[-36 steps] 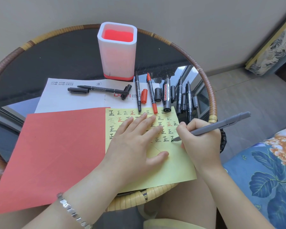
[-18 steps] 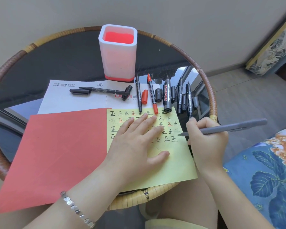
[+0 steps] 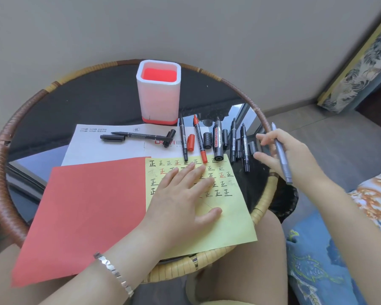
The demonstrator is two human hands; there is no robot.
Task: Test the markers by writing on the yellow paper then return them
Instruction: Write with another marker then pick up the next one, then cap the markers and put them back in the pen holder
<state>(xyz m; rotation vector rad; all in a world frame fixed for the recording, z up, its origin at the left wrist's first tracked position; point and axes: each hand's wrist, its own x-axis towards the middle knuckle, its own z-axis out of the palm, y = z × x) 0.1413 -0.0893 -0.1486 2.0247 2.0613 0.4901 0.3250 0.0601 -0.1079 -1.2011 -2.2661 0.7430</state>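
Round counter (image 3: 0,172) with a wrapped rattan rim and a dark glass top, seen from above. At left a red paper (image 3: 86,212) overhangs the near rim and overlaps a white sheet (image 3: 110,148), on which an uncapped black pen (image 3: 141,135) lies crosswise. Behind the sheet stands an upright white pen holder (image 3: 158,93) with a red interior.

At centre is the yellow paper (image 3: 229,216), its left edge meeting the red paper and its upper half filled with rows of black and red characters. The left hand (image 3: 185,194), wearing a silver bracelet (image 3: 114,274), lies flat on it with fingers spread, covering part of the writing.

Along the sheet's far edge lie a thin black marker (image 3: 183,139), a red cap (image 3: 191,142), a red marker (image 3: 199,139), a whiteboard marker (image 3: 217,139) and two further black markers (image 3: 244,148), with loose dark caps among them; several tips overlap the yellow paper.

At right the right hand (image 3: 295,157) is over the counter rim, gripping a grey marker (image 3: 282,155) nearly upright, forefinger and thumb extended toward the loose caps; the hand is motion-blurred. A blue floral cushion (image 3: 339,260) lies at far right.
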